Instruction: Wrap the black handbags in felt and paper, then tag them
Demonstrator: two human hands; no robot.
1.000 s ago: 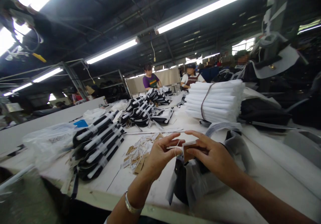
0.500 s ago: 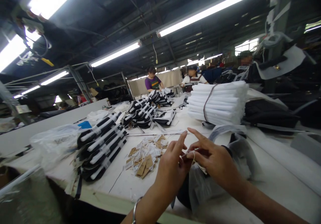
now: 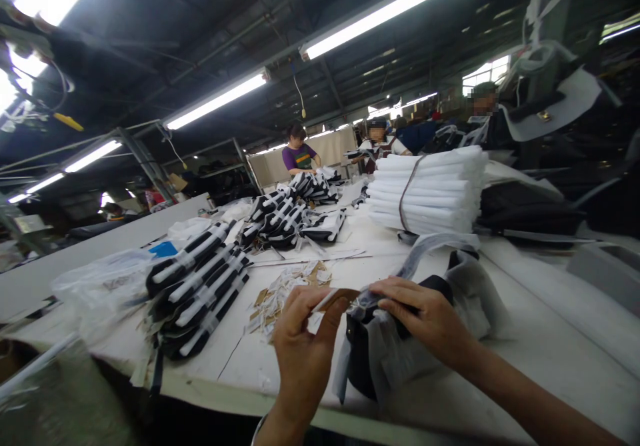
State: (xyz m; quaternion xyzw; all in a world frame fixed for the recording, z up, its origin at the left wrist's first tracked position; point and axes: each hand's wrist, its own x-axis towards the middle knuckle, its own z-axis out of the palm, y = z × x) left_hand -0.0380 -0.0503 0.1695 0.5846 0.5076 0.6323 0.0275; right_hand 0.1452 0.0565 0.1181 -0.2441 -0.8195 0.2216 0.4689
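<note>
Between the thumb and fingers of my left hand [image 3: 306, 333] is a brown tag [image 3: 341, 295], with thin string at its right end. My right hand [image 3: 425, 313] is closed on the top of a black bag [image 3: 361, 359] partly wrapped in whitish translucent sheeting. The tag's string end meets the bag's upper edge, close to my right fingertips. Behind my left hand, a loose pile of brown and white tags [image 3: 280, 294] with strings lies on the white table [image 3: 240, 373].
Strapped black-and-white bundles [image 3: 197, 293] stand at the left beside clear plastic [image 3: 103, 286]. More bundles [image 3: 280, 219] lie farther back. A tied stack of white rolls [image 3: 430, 189] sits behind my right hand. People work across the table.
My hands have moved apart. The left moved left and now shows the brown tag; the right has gone onto the bag's top, which is raised more into view. The camera view shifted slightly.
</note>
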